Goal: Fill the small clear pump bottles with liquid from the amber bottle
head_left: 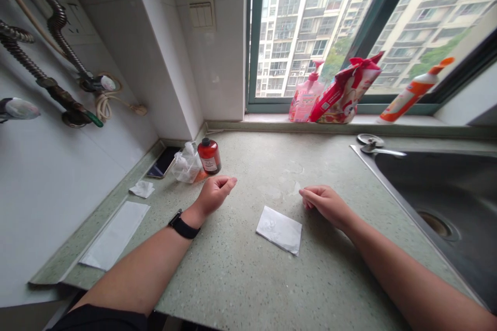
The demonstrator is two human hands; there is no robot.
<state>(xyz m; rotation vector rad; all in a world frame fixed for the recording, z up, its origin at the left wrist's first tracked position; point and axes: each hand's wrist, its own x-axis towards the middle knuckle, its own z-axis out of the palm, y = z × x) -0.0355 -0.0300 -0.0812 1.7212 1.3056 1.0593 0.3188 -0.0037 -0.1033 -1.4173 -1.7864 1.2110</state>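
Folded white sheet point(278, 230) is seen lying untouched between both hands, towards the front of the speckled green countertop point(248, 289); left hand point(215, 194) is curled nearly closed, right hand point(325, 206) is held relaxed, half-open, nothing gripped.

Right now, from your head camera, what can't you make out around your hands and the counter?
Head view only:
Left hand's palm: hidden by its curled fingers.
Right hand's palm: faces down, hidden by the hand itself.
Red bottle's label: too small to read.
Phone: one end hidden by a plastic bag.
Sink: cut off by the right edge.
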